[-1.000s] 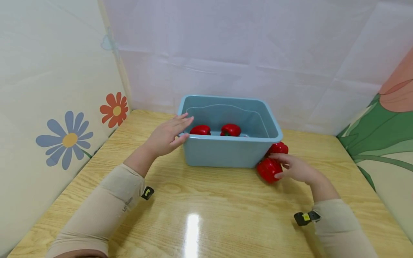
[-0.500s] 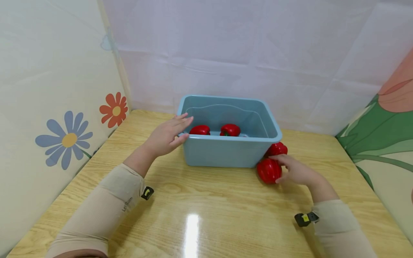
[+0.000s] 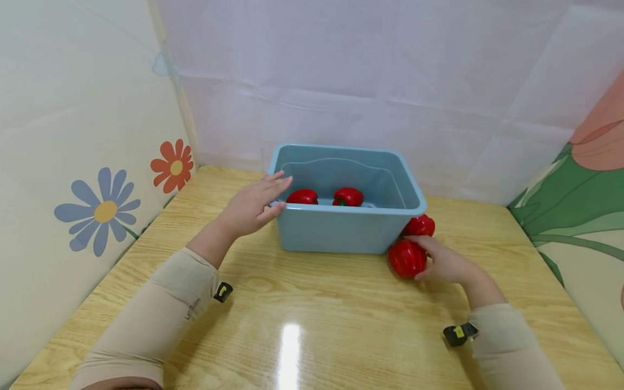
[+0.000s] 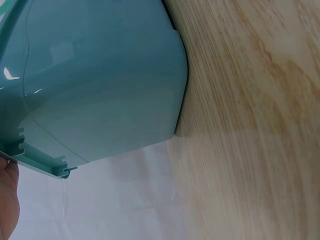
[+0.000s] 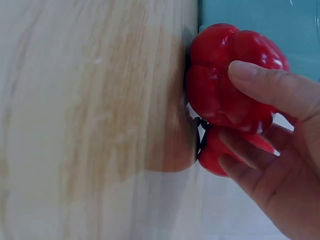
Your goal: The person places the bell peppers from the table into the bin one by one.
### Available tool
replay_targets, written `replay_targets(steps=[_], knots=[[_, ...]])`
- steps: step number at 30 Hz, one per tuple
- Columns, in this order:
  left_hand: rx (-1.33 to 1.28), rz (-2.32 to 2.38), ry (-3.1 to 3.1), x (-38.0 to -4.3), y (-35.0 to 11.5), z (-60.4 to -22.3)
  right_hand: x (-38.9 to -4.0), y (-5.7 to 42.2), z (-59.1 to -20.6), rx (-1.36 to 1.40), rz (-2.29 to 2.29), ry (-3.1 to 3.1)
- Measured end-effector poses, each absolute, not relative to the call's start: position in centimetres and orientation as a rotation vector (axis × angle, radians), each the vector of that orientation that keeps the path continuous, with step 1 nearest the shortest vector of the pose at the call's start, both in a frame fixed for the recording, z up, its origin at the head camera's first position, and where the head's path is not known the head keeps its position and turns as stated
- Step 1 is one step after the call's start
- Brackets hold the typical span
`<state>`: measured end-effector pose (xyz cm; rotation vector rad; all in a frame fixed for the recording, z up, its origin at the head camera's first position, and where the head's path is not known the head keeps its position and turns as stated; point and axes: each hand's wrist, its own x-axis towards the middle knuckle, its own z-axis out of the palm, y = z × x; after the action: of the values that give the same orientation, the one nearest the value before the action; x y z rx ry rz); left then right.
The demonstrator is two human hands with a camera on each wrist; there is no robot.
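Note:
A light blue bin [image 3: 336, 230] stands at the back of the table. My left hand [image 3: 251, 208] rests with straight, spread fingers on its left rim; in the left wrist view only a bit of that hand [image 4: 7, 197] shows beside the rim. To the right of the bin, my right hand [image 3: 446, 261] holds a red bell pepper [image 3: 407, 260] that sits on the table by the bin's front right corner. In the right wrist view the thumb lies on this pepper [image 5: 225, 85] and the fingers reach round its far side, by a second red bell pepper [image 5: 215, 157].
Two red bell peppers, one on the left [image 3: 303, 196] and one near the middle [image 3: 349, 196], lie inside the bin; its front wall hides their lower parts. The wooden table [image 3: 341, 319] meets a pale wall sheet [image 3: 331, 97] behind, and printed flower panels flank both sides.
My right thumb and fingers have shifted slightly round the near pepper, which has turned a little in place. My left hand and the bin look unmoved.

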<state>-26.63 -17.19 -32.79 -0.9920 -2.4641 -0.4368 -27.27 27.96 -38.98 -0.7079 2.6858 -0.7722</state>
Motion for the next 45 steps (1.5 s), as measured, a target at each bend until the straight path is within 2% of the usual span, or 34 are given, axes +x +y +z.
replay_targets(steps=[15,45], knots=[[-0.985,-0.429,-2.484,-26.5,-17.2,-32.7,-27.1,28.3,-39.3,-0.688,-0.844,2.687],[-0.988,-0.441,-2.461,-26.5,-17.2,-32.7,-27.0,30.4,-36.3,-0.643,-1.032,2.643]])
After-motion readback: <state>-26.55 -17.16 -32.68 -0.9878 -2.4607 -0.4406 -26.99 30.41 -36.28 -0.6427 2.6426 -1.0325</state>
